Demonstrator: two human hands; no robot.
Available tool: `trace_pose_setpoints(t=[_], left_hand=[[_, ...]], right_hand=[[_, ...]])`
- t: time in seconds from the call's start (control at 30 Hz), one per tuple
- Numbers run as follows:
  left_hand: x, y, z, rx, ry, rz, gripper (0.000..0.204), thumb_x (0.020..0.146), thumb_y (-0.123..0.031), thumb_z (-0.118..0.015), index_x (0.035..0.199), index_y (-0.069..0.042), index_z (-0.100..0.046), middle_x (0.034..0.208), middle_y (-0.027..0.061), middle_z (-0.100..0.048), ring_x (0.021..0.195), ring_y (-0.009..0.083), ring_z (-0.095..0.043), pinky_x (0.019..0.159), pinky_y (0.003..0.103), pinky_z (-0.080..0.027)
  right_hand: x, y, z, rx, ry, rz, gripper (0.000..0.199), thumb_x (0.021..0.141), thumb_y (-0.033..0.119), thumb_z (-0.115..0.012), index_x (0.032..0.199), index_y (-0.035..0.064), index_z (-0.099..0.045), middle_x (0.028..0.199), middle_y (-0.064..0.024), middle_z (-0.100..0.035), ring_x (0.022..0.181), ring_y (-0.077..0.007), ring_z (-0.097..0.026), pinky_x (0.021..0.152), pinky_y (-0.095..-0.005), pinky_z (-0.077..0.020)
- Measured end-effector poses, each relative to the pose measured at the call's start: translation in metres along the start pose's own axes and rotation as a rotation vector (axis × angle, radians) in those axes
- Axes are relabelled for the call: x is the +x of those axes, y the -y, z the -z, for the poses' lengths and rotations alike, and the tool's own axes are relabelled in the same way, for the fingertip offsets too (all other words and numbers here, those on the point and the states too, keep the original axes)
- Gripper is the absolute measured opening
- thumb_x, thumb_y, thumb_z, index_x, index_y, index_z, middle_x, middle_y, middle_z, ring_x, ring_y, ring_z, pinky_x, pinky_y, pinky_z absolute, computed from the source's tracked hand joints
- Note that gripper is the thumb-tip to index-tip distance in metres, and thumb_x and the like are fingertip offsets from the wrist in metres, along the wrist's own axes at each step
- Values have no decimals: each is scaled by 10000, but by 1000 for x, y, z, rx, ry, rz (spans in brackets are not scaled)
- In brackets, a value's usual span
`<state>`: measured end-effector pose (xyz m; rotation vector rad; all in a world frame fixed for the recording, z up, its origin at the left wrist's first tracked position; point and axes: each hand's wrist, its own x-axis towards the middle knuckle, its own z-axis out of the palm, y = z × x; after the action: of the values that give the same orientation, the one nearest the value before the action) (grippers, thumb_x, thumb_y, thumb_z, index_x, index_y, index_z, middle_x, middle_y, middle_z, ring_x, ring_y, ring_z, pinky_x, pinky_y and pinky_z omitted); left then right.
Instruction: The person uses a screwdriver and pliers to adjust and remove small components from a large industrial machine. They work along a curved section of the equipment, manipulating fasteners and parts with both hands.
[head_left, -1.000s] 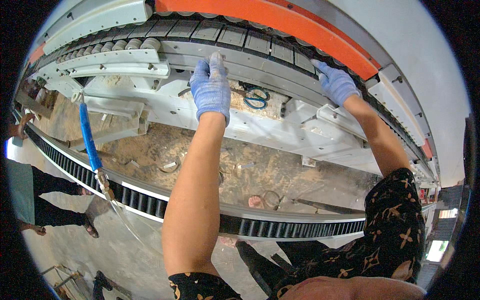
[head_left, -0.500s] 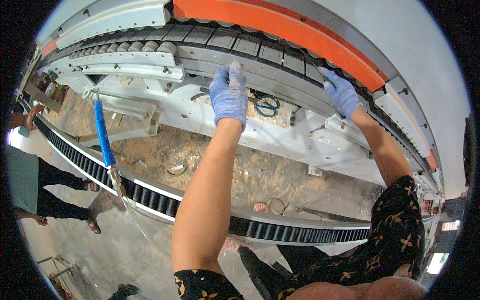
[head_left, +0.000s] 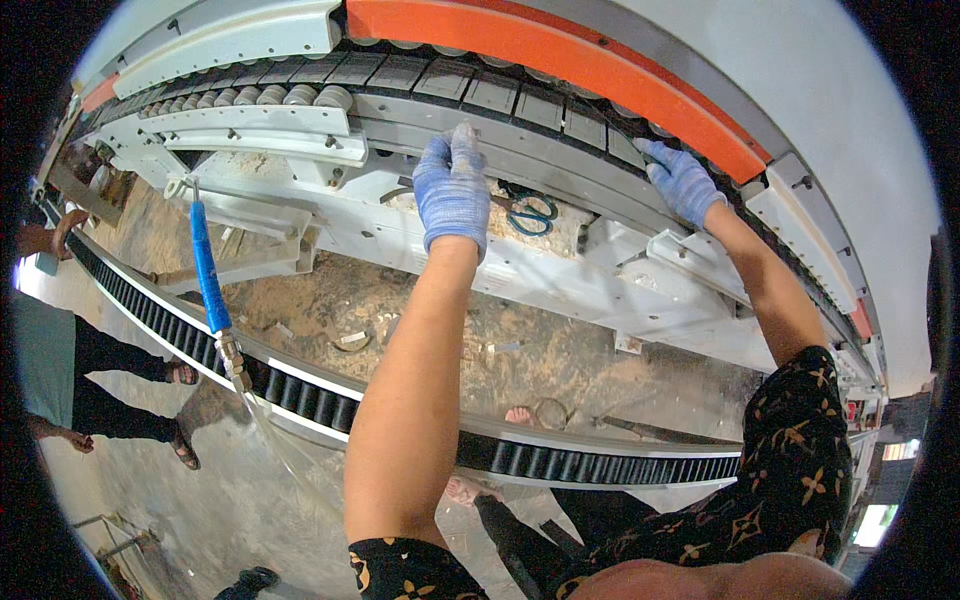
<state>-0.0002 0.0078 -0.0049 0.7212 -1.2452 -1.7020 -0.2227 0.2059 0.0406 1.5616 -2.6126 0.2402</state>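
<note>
Rail (head_left: 540, 155) partly behind left hand (head_left: 452, 195)

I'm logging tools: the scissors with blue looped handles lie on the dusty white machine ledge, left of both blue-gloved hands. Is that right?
Not left of both: in the head view, the blue-handled scissors lie between the blue-gloved left hand and right hand, on the dusty white machine ledge.

Blu-gloved hands (head_left: 452, 200), blk/gold-print slvs (head_left: 800, 410)

Scissors (head_left: 531, 214) on machine (head_left: 545, 270) (between hands (head_left: 452, 195) (head_left: 686, 186)), hose (head_left: 207, 265) left
</note>
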Motion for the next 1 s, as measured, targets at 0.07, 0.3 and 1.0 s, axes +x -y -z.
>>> trace_pose_setpoints(t=[0.07, 0.3, 1.0], left_hand=[[-1, -1, 0, 0, -3, -3, 300, 902, -284, -528, 837, 2, -593, 658, 9, -513, 599, 85, -409, 554, 247, -382], [-1, 1, 1, 73, -11, -35, 305, 900, -291, -533, 841, 4, -583, 659, 8, -506, 607, 88, -411, 566, 246, -384], [-3, -3, 0, 46, 3, -26, 311, 902, -292, -531, 838, 7, -582, 655, 1, -494, 608, 82, -404, 560, 247, -378]], right_hand=[[-3, -4, 0, -16, 14, -41, 375, 853, 153, -476, 1227, 132, -497, 1112, -182, -574, 1020, -347, -542, 893, -386, -424], [-23, -17, -11, -39, -65, -79, 381, 846, 153, -482, 1227, 139, -494, 1108, -190, -570, 1025, -340, -546, 899, -385, -429], [-11, 23, 2, -236, 71, -227, 400, 856, 246, -466, 1256, 260, -480, 932, -170, -627, 806, -347, -607, 736, -428, -486]])
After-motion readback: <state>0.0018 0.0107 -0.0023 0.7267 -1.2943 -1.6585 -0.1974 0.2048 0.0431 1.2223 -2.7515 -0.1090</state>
